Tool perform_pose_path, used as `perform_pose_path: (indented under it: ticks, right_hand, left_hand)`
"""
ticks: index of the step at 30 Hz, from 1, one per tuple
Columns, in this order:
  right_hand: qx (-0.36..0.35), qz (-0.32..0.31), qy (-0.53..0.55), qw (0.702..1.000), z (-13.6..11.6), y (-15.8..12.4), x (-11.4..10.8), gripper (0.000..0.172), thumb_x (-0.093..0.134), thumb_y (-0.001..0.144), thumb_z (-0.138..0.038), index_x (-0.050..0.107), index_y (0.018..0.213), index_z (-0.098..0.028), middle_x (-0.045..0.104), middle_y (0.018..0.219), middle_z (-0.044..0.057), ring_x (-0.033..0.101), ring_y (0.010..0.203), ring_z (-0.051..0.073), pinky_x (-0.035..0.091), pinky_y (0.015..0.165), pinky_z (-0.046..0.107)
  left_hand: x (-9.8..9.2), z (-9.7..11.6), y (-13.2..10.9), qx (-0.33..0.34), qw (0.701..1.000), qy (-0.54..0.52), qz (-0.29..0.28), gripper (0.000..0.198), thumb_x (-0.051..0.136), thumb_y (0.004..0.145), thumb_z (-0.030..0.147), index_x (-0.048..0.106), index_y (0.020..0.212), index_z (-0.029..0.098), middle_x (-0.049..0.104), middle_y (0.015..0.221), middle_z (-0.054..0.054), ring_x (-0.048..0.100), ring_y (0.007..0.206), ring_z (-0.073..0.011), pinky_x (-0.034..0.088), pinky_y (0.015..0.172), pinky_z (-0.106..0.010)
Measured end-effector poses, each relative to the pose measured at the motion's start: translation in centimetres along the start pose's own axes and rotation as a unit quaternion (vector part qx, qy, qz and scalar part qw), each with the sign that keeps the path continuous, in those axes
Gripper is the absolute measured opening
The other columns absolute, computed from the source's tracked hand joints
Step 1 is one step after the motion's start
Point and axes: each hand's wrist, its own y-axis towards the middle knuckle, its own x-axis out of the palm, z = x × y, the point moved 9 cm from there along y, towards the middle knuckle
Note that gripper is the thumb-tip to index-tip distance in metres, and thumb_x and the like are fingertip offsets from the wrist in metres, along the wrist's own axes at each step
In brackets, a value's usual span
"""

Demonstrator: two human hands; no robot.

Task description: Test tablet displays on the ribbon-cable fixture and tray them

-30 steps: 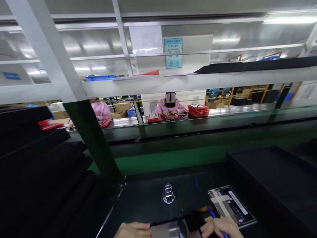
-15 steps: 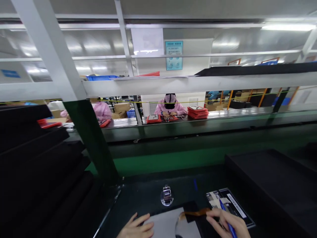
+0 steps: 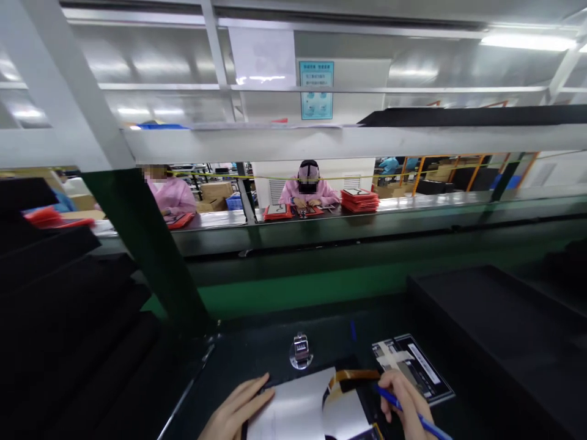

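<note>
Two hands: our left hand lies, fingers extended, on the silver panel; our right hand grips a blue pen by the amber strip.
Silver panel: near, on our table, between them.
Tally counter: farther, beyond it.
Taped board: right.

Panel: flat, silver, reflective, dark along its far edge; set askew on the desk, near part out of view. Ribbon: thin, orange-brown, glossy; curves over the panel's right half, extends rightward. Pen-like tool: blue, slim, slanted, just beside the ribbon's right end.
</note>
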Motion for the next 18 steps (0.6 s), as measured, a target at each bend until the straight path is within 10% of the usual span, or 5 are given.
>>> perform_pose_path:
  ticks: [8, 18]
  right_hand:
    - [-0.044, -0.031, -0.119, 0.991, 0.2, 0.4, 0.5, 0.047, 0.058, 0.074, -0.064, 0.057, 0.057, -0.02, 0.058, 0.052, 0.001, 0.057, 0.048, 0.016, 0.05, 0.05, 0.026]
    - [-0.086, 0.022, -0.15, 0.985, 0.7, 0.7, 1.3, 0.058, 0.053, 0.071, -0.07, 0.032, 0.042, -0.024, 0.033, 0.038, -0.006, 0.032, 0.035, 0.009, 0.031, 0.035, 0.023]
  left_hand:
    - [-2.2, 2.3, 3.7, 0.001, 1.0, 0.013, 0.013, 0.056, 0.038, 0.08, 0.004, 0.058, 0.124, 0.033, 0.068, 0.119, -0.002, 0.064, 0.107, -0.0192, 0.052, 0.089, -0.031]
    - [0.6, 5.8, 7.3, 0.035, 0.993, 0.106, -0.047, 0.042, 0.037, 0.087, 0.015, 0.051, 0.127, 0.019, 0.051, 0.14, -0.008, 0.057, 0.117, -0.0235, 0.051, 0.094, -0.04]
